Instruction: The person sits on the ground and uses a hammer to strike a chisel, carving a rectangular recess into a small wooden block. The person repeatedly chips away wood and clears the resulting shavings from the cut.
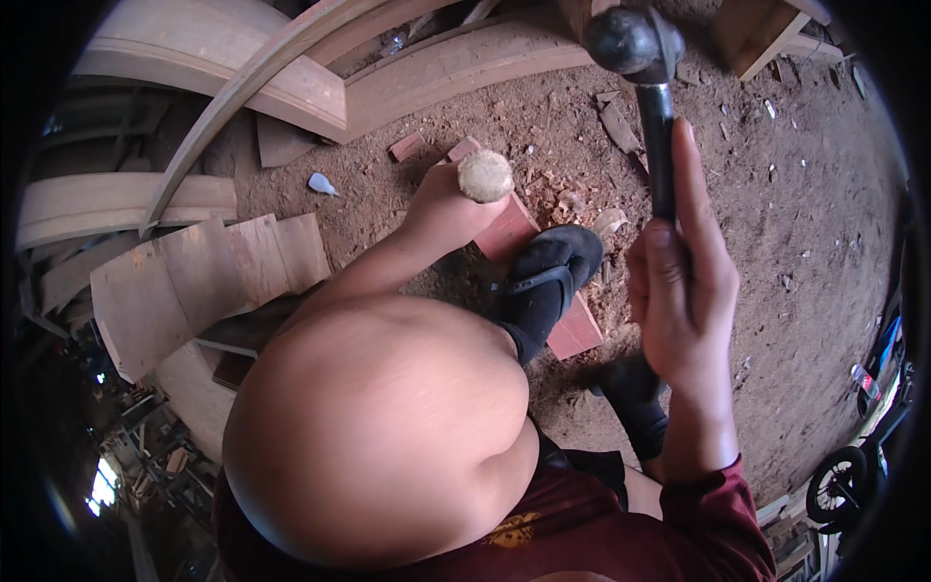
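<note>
My right hand (684,301) is wrapped round the black handle of a hammer (655,145), raised at the right, its rounded metal head upward. The index finger lies stretched along the handle. Farther left, my left hand (446,209) is closed round an upright wooden-handled chisel (485,176). Only the pale, worn round butt shows; its blade is hidden below the fist. Under that hand lies a reddish wood block (506,231) on the ground. My sandalled foot (558,267) rests across the block, hiding its middle. The hammer head is apart from the chisel.
Wood shavings (572,204) and small offcuts (407,146) litter the dirt floor (776,213). Curved timber frames (465,82) stand at the far side and left. Joined boards (208,272) lean at the left. A wheel (836,483) shows at the lower right.
</note>
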A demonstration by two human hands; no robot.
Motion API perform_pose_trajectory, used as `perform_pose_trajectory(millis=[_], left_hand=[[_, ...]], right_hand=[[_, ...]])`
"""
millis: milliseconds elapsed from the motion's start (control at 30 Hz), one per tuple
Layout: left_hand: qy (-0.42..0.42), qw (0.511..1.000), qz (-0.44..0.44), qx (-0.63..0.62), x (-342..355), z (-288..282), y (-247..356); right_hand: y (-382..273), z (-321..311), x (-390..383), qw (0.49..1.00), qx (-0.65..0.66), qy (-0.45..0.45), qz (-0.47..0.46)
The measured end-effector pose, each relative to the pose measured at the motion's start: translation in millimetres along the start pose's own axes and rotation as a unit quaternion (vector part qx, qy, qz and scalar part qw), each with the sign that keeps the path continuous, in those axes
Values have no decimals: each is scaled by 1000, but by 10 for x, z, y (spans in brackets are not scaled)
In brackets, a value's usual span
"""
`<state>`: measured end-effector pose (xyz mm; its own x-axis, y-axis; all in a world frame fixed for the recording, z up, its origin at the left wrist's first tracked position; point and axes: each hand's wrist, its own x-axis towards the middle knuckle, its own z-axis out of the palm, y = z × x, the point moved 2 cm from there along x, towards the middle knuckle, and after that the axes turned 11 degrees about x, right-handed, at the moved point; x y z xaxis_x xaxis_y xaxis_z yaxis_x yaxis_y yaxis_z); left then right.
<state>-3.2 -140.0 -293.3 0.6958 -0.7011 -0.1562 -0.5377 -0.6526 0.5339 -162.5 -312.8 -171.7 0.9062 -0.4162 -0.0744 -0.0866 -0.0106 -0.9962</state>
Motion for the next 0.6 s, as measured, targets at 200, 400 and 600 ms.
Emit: perform_pose_trajectory(millis=[200,400,600], left_hand=[[38,998,-23,41,73,10,-36],[123,884,-200,-404,-458,44,-812],[212,898,-54,-381,-888,221,-500]], right_hand=[[387,94,67,968,-136,-194,75],[801,-180,-323,967,-65,-10,247],[1576,-841,-524,937,-294,75,172]])
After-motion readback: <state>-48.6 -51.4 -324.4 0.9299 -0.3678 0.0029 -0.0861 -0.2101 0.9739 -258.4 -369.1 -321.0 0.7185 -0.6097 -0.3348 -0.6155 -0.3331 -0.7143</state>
